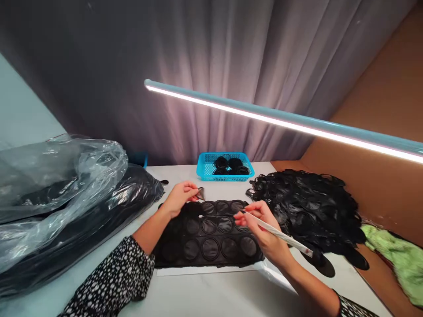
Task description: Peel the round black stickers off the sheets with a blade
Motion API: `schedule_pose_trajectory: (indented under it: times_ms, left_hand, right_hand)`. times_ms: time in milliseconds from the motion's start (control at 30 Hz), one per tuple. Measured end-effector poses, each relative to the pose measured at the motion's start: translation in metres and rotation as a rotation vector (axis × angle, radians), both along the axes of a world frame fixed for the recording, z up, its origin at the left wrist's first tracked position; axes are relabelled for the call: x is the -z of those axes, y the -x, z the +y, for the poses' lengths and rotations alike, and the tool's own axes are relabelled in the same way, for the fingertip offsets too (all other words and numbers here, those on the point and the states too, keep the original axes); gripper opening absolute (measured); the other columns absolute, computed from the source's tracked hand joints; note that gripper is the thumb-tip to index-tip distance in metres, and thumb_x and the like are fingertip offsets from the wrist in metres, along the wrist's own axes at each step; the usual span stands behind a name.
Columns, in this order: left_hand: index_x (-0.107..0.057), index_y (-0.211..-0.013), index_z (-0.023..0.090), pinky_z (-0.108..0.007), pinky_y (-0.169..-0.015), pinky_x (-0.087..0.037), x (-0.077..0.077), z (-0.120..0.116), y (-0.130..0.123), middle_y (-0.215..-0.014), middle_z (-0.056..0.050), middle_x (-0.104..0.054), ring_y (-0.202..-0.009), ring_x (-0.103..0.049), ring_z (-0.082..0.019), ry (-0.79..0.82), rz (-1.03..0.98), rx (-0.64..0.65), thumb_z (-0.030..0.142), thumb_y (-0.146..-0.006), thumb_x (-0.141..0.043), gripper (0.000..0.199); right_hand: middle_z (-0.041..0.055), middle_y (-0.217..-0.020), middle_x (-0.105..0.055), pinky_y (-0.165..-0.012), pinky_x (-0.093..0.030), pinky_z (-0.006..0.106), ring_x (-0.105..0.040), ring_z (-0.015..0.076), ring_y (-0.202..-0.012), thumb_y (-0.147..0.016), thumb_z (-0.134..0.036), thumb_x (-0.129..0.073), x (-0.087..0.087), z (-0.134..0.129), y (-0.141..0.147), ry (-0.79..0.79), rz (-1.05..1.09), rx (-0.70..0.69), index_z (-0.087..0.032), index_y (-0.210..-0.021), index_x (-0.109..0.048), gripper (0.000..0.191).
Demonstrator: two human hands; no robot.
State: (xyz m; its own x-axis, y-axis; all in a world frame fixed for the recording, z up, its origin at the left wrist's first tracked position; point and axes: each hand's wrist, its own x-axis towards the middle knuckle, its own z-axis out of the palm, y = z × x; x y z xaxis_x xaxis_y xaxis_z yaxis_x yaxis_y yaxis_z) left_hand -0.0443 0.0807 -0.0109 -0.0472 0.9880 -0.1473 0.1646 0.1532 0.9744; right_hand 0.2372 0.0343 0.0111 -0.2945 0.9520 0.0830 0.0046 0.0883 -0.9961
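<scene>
Head view: the right hand (261,229) grips a slim white stick (280,235) between thumb and fingers. Its long axis slants across the view, with the tip pointing up and left onto the upper right of a black sheet (206,233) and the far end pointing down and right, past the sheet's edge. The sheet lies lengthwise across a white table (198,299), marked with rows of circles, over a pale backing (205,270). The left hand (180,198) pinches a dark scrap (200,193) just beyond the sheet's far edge. A blue basket (224,166) of black pieces sits further on, a heap of black cutouts (304,207) lies right, and a plastic-wrapped black bundle (56,185) lies left.
</scene>
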Motion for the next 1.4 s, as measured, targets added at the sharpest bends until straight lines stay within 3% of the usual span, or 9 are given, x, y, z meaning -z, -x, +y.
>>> schedule_pose_trajectory:
  times_ms: [100,167,300,400,633,800,1400]
  left_hand:
    - [-0.058,-0.098,0.015,-0.028,-0.072,-0.052,-0.012,-0.018,-0.046,-0.083,-0.005,-0.068,-0.070,-0.065,-0.014,0.022,-0.270,0.089,0.048,-0.067,-0.081,0.051]
    - [-0.061,-0.097,0.014,-0.027,-0.074,-0.053,-0.017,-0.028,-0.067,-0.084,-0.005,-0.068,-0.072,-0.065,-0.013,0.051,-0.387,0.127,0.045,-0.066,-0.084,0.049]
    - [-0.066,-0.087,0.014,-0.024,-0.077,-0.054,-0.023,-0.035,-0.087,-0.084,-0.004,-0.069,-0.073,-0.067,-0.012,0.118,-0.584,0.096,0.035,-0.064,-0.088,0.038]
    - [-0.069,-0.084,0.014,-0.025,-0.078,-0.054,-0.023,-0.037,-0.093,-0.081,-0.003,-0.070,-0.072,-0.068,-0.013,0.145,-0.663,0.063,0.028,-0.062,-0.089,0.033]
    - [-0.070,-0.086,0.013,-0.027,-0.075,-0.056,-0.022,-0.041,-0.100,-0.083,-0.005,-0.071,-0.074,-0.070,-0.016,0.113,-0.605,0.071,0.029,-0.065,-0.087,0.031]
    - [-0.062,-0.087,0.015,-0.027,-0.072,-0.056,-0.022,-0.043,-0.103,-0.078,-0.003,-0.070,-0.071,-0.070,-0.016,0.044,-0.536,0.066,0.028,-0.067,-0.085,0.033]
    - [-0.056,-0.083,0.020,-0.027,-0.070,-0.055,-0.019,-0.048,-0.107,-0.077,0.000,-0.064,-0.072,-0.067,-0.015,-0.189,-0.226,0.078,0.025,-0.079,-0.070,0.015]
  right_hand:
    - [0.0098,-0.101,-0.072,-0.081,-0.057,0.036,-0.070,0.0204,-0.088,-0.089,-0.045,-0.062,-0.005,0.001,0.011,0.071,0.124,-0.037,-0.020,-0.093,-0.052,0.027]
    - [0.0096,-0.103,-0.071,-0.083,-0.056,0.035,-0.069,0.0206,-0.091,-0.089,-0.043,-0.064,-0.006,0.001,0.011,0.016,0.081,-0.014,-0.019,-0.090,-0.058,0.024]
    - [0.0081,-0.106,-0.069,-0.089,-0.050,0.035,-0.064,0.0213,-0.100,-0.088,-0.039,-0.065,-0.008,0.003,0.004,-0.154,-0.075,0.063,-0.019,-0.078,-0.063,0.022]
    - [0.0084,-0.114,-0.068,-0.092,-0.048,0.037,-0.062,0.0228,-0.106,-0.089,-0.038,-0.063,-0.009,0.003,0.002,-0.119,-0.089,0.035,-0.020,-0.076,-0.060,0.023]
    - [0.0084,-0.114,-0.068,-0.090,-0.048,0.036,-0.064,0.0230,-0.105,-0.089,-0.037,-0.062,-0.007,0.002,0.004,-0.096,-0.118,0.047,-0.020,-0.077,-0.061,0.021]
    - [0.0091,-0.109,-0.070,-0.087,-0.049,0.035,-0.065,0.0237,-0.103,-0.089,-0.038,-0.061,-0.007,0.002,0.002,-0.092,-0.144,0.056,-0.020,-0.076,-0.060,0.023]
    - [0.0074,-0.109,-0.071,-0.081,-0.049,0.032,-0.066,0.0211,-0.092,-0.091,-0.032,-0.057,-0.006,-0.002,0.005,-0.218,-0.307,0.077,-0.021,-0.074,-0.057,0.020]
